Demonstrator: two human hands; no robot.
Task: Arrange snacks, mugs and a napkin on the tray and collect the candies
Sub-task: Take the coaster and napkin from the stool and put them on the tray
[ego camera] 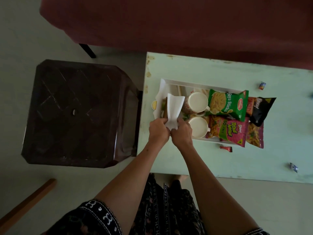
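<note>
both my left hand (158, 128) and right hand (182, 133) have their fingers pinched shut on the lower end of the white napkin (173, 109), held over the left end of the tray (199, 83) on the table (203, 158). two mugs (198, 101) stand in the tray beside the snack packets (227, 104), and what look like three candies (226, 148) lie scattered on the table.

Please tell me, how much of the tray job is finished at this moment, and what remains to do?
Done, it seems: two mugs and the snack packets, such as the green one, lie on the white tray. In hand: the left hand and right hand together grip a white napkin over the tray's left end. Left: three wrapped candies, for example the red one, lie loose on the table.
</note>
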